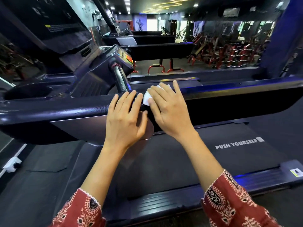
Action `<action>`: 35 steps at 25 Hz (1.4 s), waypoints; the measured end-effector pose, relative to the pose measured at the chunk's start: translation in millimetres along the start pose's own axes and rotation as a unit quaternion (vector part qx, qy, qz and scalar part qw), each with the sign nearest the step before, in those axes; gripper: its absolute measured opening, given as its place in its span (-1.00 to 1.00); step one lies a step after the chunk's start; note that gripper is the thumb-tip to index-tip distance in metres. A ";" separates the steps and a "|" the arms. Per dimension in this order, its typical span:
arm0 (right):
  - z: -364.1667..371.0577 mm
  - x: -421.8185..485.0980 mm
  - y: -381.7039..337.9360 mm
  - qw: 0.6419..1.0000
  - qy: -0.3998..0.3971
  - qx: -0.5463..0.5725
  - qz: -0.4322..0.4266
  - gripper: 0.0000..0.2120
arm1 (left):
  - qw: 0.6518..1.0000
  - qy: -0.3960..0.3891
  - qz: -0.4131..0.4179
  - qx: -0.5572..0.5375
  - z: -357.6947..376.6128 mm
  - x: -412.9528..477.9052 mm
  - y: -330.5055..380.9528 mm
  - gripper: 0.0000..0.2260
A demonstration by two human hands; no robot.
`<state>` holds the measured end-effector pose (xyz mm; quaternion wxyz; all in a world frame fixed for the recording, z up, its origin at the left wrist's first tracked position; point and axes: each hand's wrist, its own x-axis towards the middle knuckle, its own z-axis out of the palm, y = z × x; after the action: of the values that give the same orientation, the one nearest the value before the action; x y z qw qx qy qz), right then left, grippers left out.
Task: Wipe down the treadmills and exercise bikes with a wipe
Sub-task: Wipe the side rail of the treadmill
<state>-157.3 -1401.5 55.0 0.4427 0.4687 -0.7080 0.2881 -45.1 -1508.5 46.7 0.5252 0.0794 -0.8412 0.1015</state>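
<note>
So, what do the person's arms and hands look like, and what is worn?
The left hand and right hand are bare: no gloves, rings or watch visible. The left sleeve and right sleeve are loose red fabric with black-and-white motifs and pale scalloped edges.

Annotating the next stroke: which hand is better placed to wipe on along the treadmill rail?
Right. The right hand presses the white wipe onto the rail, and the rail runs on to its right. The left hand rests on the rail beside the wipe.
</note>
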 end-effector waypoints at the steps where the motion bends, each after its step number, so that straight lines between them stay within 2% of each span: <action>1: -3.3 0.7 8.3 1.000 -0.010 -0.005 -0.004 -0.60 | 1.000 0.001 0.001 0.000 0.7 0.9 0.3 -0.63; 5: -18.4 -9.9 46.1 0.978 0.027 -0.075 0.191 -0.56 | 1.000 0.002 -0.005 -0.005 3.9 3.4 5.7 -0.65; 6: -17.5 -9.1 41.0 0.979 0.024 -0.078 0.187 -0.58 | 1.000 0.002 -0.003 -0.008 5.5 4.6 8.2 -0.65; 9: -13.1 -13.5 31.1 0.999 0.005 -0.035 0.028 -0.59 | 1.000 0.002 0.012 -0.019 11.9 10.6 19.1 -0.66; 10: -16.1 -16.8 41.5 0.999 0.007 -0.041 0.005 -0.58 | 1.000 0.003 0.015 -0.021 14.0 12.4 23.5 -0.67; 11: -20.9 -20.6 58.2 0.997 0.019 -0.067 0.023 -0.56 | 1.000 0.005 0.018 -0.023 17.2 14.4 28.9 -0.67; 14: -32.0 -29.1 89.4 0.979 0.056 -0.095 0.173 -0.54 | 1.000 0.013 0.016 -0.020 27.7 20.2 48.1 -0.68; 15: -31.8 -29.7 87.2 0.981 0.040 -0.099 0.164 -0.54 | 1.000 0.014 0.014 -0.017 31.2 22.5 55.5 -0.68; 18: -36.0 -39.8 100.0 0.996 0.001 -0.088 0.006 -0.57 | 1.000 0.018 0.011 -0.017 42.9 31.8 79.5 -0.68; 19: -42.7 -42.0 117.5 0.995 0.013 -0.097 0.009 -0.59 | 1.000 0.017 0.013 -0.019 47.4 35.0 88.5 -0.68; 22: -58.5 -44.9 156.7 0.973 0.079 -0.101 0.189 -0.66 | 1.000 0.016 0.015 -0.016 58.3 42.5 110.4 -0.68; 23: -58.5 -41.7 155.3 0.975 0.079 -0.083 0.192 -0.68 | 1.000 0.017 0.014 -0.014 61.2 44.4 115.6 -0.68; 26: -54.0 -40.7 146.1 0.999 0.025 -0.024 0.026 -0.66 | 1.000 0.019 0.016 -0.013 69.6 50.3 129.5 -0.68; 27: -58.4 -41.4 157.6 0.999 0.015 -0.028 0.005 -0.64 | 1.000 0.019 0.016 -0.014 72.1 51.9 134.3 -0.68; 28: -64.8 -43.5 175.7 0.998 0.022 -0.047 0.024 -0.64 | 1.000 0.020 0.016 -0.016 75.2 53.8 140.7 -0.68; 31: -82.0 -55.7 218.4 0.977 0.080 -0.080 0.182 -0.67 | 0.999 0.019 0.017 -0.019 84.4 58.8 159.7 -0.68; 32: -82.7 -55.2 217.7 0.976 0.079 -0.072 0.189 -0.67 | 0.999 0.018 0.019 -0.021 87.2 60.8 165.3 -0.68; 35: -73.1 -63.1 209.9 0.998 0.042 -0.037 0.035 -0.62 | 0.999 0.017 0.028 -0.023 95.4 67.6 179.7 -0.67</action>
<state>-313.4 -1232.7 32.2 0.4784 0.4149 -0.7150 0.2962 -200.5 -1360.8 51.1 0.5384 0.0416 -0.8359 0.0984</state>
